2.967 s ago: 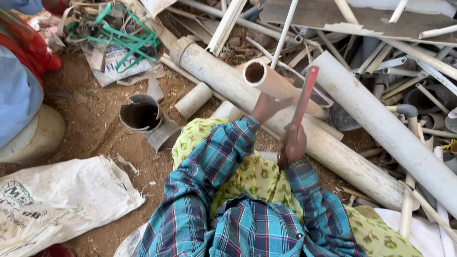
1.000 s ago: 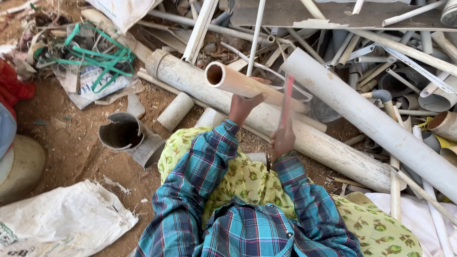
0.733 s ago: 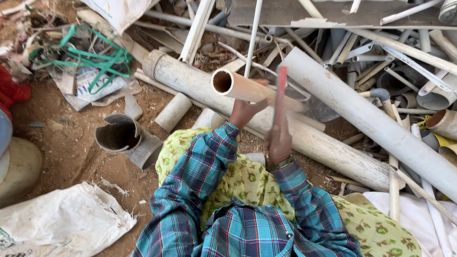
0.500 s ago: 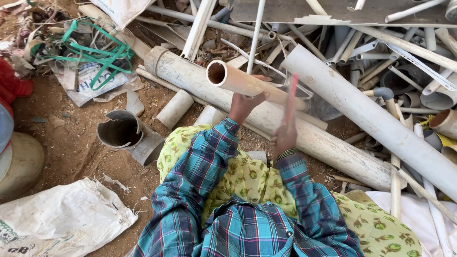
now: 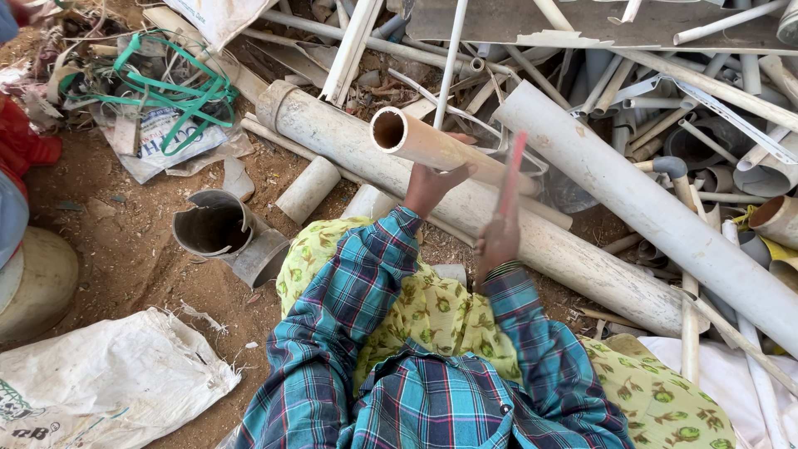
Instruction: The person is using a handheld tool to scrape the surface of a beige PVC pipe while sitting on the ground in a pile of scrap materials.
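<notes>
Teal-and-red plaid long sleeves, yellow-green leaf-print cloth over the lap, thin bangles at the right wrist.

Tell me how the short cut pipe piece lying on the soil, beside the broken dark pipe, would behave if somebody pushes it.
The short cut pipe piece is round and lies on its side, so it would probably roll. It looks hollow and thin-walled, so likely light and stiff. The rough soil and the long pipe behind it may stop it soon.
</notes>
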